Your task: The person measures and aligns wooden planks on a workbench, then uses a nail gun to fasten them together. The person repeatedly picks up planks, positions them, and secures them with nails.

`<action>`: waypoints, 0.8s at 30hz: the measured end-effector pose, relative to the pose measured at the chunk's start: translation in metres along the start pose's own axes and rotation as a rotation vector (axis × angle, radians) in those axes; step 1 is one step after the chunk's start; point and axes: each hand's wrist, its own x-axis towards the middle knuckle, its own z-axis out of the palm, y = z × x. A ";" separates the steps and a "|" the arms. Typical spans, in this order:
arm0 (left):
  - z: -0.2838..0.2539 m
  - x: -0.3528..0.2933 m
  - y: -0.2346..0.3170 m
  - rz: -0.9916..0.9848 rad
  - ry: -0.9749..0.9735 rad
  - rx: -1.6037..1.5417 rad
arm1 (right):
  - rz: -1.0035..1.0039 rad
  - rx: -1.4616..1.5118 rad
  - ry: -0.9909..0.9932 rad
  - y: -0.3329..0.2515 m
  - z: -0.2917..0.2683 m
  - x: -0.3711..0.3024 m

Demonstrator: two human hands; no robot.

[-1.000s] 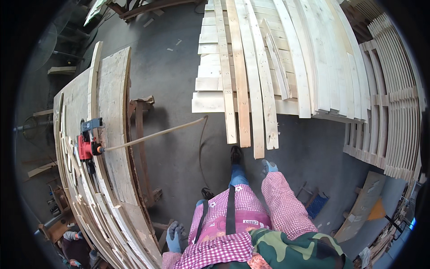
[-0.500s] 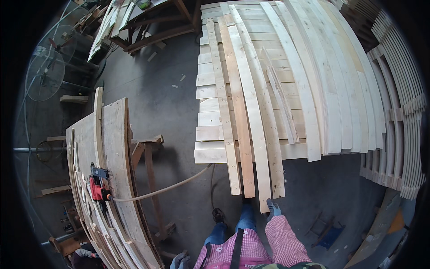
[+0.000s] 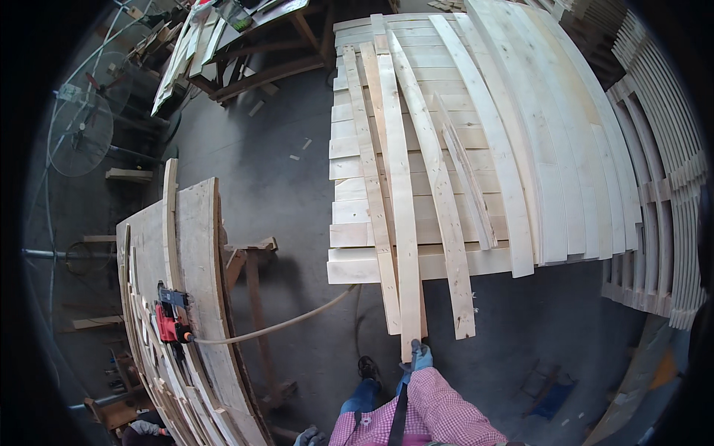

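The near end of a long pale board (image 3: 398, 193) is gripped by the gloved right hand (image 3: 422, 355), with the thumb side laid at the board's right edge. That end juts past the stack of crosswise planks (image 3: 349, 236), which presumably is why it is grasped there: it can be reached from both faces, while the length beyond is borne by the planks. The right forearm, in a checked sleeve (image 3: 450, 405), is slanted far and to the left. The gloved left hand (image 3: 311, 436) is held low at the near edge of view, away from the boards; being cut off, whether it is open or closed cannot be told.

An orange-toned board (image 3: 424, 316) is partly covered by the pale one. A narrow board (image 3: 370, 178) is laid at left and a knotty board (image 3: 439, 186) at right, their near ends likewise overhanging, perhaps for easy picking. Farther left, a red tool (image 3: 169, 327) is rested among strips on a counter (image 3: 199, 223), its hose (image 3: 282, 327) led rightward.
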 end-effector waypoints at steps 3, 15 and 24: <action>-0.032 0.008 -0.041 -0.084 -0.010 -0.025 | 0.077 0.179 -0.047 -0.013 -0.014 0.016; -0.024 0.012 -0.066 -0.370 -0.003 -0.499 | -0.362 -0.557 0.232 -0.016 -0.014 0.003; 0.015 0.008 -0.023 0.011 -0.167 0.224 | -0.716 -0.888 0.350 -0.046 0.000 -0.010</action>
